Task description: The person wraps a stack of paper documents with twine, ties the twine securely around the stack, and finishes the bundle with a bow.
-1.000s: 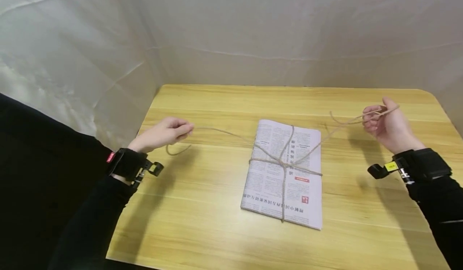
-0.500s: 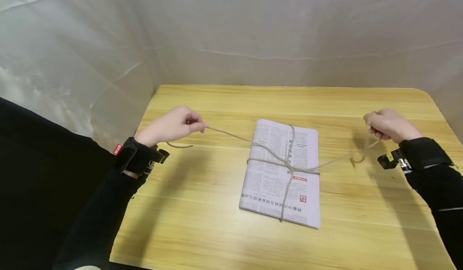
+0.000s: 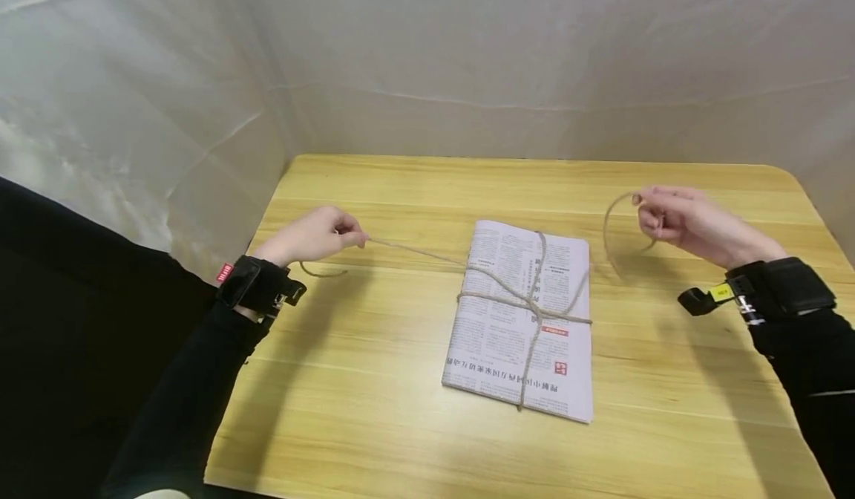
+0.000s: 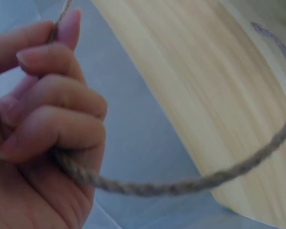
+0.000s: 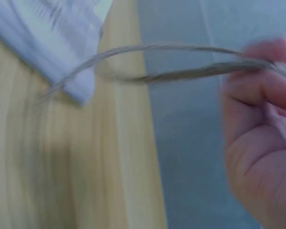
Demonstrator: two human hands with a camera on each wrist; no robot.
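Note:
A folded newspaper bundle (image 3: pixel 521 321) lies in the middle of the wooden table (image 3: pixel 374 380), bound crosswise with brown twine (image 3: pixel 528 302) knotted on top. My left hand (image 3: pixel 314 235) grips one twine end (image 4: pixel 181 186) in curled fingers, left of the bundle; the strand runs taut to the knot. My right hand (image 3: pixel 675 217) pinches the other twine end (image 5: pixel 181 71) to the right of the bundle, and this strand hangs slack in a loop (image 3: pixel 611 239). A corner of the newspaper (image 5: pixel 62 38) shows in the right wrist view.
White cloth walls (image 3: pixel 467 61) enclose the table at the back and left. Both forearms wear black sleeves and wrist straps (image 3: pixel 257 287) with small cameras. The table's front edge (image 3: pixel 280 484) is close to my body.
My right hand rose and moved inward, turning the taut right strand into a slack loop. My left hand dropped slightly and drifted left, still holding its end.

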